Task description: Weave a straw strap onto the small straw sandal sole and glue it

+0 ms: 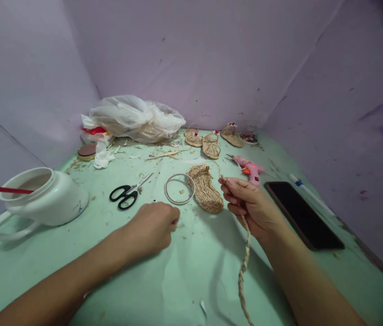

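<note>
My right hand point(246, 199) pinches a braided straw cord point(244, 267) near its thin end, and the rest hangs down past the bottom edge of the view. Just left of those fingers lies a woven straw slipper sole point(207, 190), coiled from similar cord. My left hand point(152, 226) rests on the table as a closed fist, with nothing showing out of it. Beyond the fist lies a pale ring point(166, 192), touching or overlapping the sole's left edge. Black-handled scissors point(128, 194) lie partly open to its left.
A white pot point(65, 199) holding a red stick point(4, 189) stands left. A pink glue gun point(251, 167), a phone point(303, 215) and a white pen point(310, 194) lie right. Small straw sandals point(211, 147), a plastic bag point(133, 117) and a round tin point(87, 152) sit near the walls.
</note>
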A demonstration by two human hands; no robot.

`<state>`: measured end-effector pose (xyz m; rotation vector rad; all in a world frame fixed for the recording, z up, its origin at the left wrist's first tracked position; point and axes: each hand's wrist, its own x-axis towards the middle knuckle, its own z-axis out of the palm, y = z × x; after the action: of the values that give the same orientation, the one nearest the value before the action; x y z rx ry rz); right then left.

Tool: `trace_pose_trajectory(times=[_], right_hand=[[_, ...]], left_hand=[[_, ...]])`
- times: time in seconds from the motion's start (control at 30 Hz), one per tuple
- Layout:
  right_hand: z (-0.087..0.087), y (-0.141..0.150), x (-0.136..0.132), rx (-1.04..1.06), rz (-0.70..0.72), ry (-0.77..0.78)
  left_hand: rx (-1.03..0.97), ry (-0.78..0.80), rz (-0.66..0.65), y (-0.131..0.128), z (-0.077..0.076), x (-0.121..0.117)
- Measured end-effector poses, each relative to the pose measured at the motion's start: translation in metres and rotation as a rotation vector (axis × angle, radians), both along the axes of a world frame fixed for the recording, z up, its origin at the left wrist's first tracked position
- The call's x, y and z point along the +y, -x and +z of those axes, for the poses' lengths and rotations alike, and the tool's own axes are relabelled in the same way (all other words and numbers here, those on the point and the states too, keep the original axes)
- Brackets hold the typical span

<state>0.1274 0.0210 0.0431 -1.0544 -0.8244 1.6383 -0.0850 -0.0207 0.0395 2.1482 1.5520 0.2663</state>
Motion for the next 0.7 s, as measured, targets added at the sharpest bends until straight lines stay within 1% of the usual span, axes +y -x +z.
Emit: trace_pose_trajectory(times=[0.03, 0.07, 0.1, 0.13, 0.17, 0.2, 0.23, 0.3, 0.33, 0.37, 0.4, 0.43, 0.47, 0.5, 0.53, 0.57, 0.63, 0.7], right_hand=[[0.0, 0.001, -0.001, -0.008, 0.005, -0.005], [-0.001, 0.001, -0.002, -0.016, 0.012, -0.011], [-0.001, 0.002, -0.003, -0.026, 0.021, -0.016], [-0.001, 0.003, -0.004, -0.038, 0.034, -0.02], [-0.002, 0.004, -0.006, -0.05, 0.046, -0.023], [-0.002, 0.006, -0.007, -0.06, 0.059, -0.025], [-0.003, 0.007, -0.008, -0.067, 0.074, -0.025], [-0.003, 0.009, -0.011, -0.065, 0.094, -0.021], [-0.003, 0.01, -0.011, -0.064, 0.1, -0.018], [-0.004, 0.011, -0.012, -0.067, 0.103, -0.013], [-0.004, 0.011, -0.012, -0.073, 0.101, -0.008], [-0.003, 0.012, -0.012, -0.078, 0.09, -0.002], [-0.003, 0.012, -0.012, -0.08, 0.078, 0.003], [-0.003, 0.011, -0.012, -0.078, 0.07, 0.009], [-0.003, 0.011, -0.011, -0.07, 0.063, 0.011], [-0.003, 0.011, -0.011, -0.062, 0.063, 0.01], [-0.003, 0.01, -0.011, -0.058, 0.074, 0.008], [-0.003, 0.01, -0.011, -0.063, 0.078, 0.01]], left_hand=[[0.109, -0.05, 0.059, 0.005, 0.003, 0.003], [0.198, -0.127, 0.164, 0.011, 0.007, 0.007], [0.265, -0.229, 0.298, 0.017, 0.012, 0.012], [0.293, -0.346, 0.411, 0.024, 0.016, 0.015], [0.297, -0.437, 0.466, 0.029, 0.02, 0.019], [0.307, -0.495, 0.518, 0.034, 0.022, 0.021], [0.322, -0.519, 0.549, 0.037, 0.024, 0.023], [0.353, -0.495, 0.58, 0.039, 0.024, 0.024], [0.346, -0.467, 0.575, 0.038, 0.023, 0.023], [0.304, -0.433, 0.543, 0.035, 0.02, 0.022], [0.224, -0.384, 0.467, 0.031, 0.017, 0.02], [0.118, -0.321, 0.353, 0.025, 0.013, 0.018], [0.004, -0.247, 0.212, 0.019, 0.008, 0.016], [-0.094, -0.145, 0.042, 0.012, 0.003, 0.012], [-0.126, -0.067, -0.07, 0.005, -0.002, 0.009], [-0.102, -0.043, -0.112, -0.001, -0.007, 0.005], [0.022, -0.079, -0.16, -0.01, -0.015, 0.0], [0.158, -0.107, -0.182, -0.012, -0.017, -0.001]])
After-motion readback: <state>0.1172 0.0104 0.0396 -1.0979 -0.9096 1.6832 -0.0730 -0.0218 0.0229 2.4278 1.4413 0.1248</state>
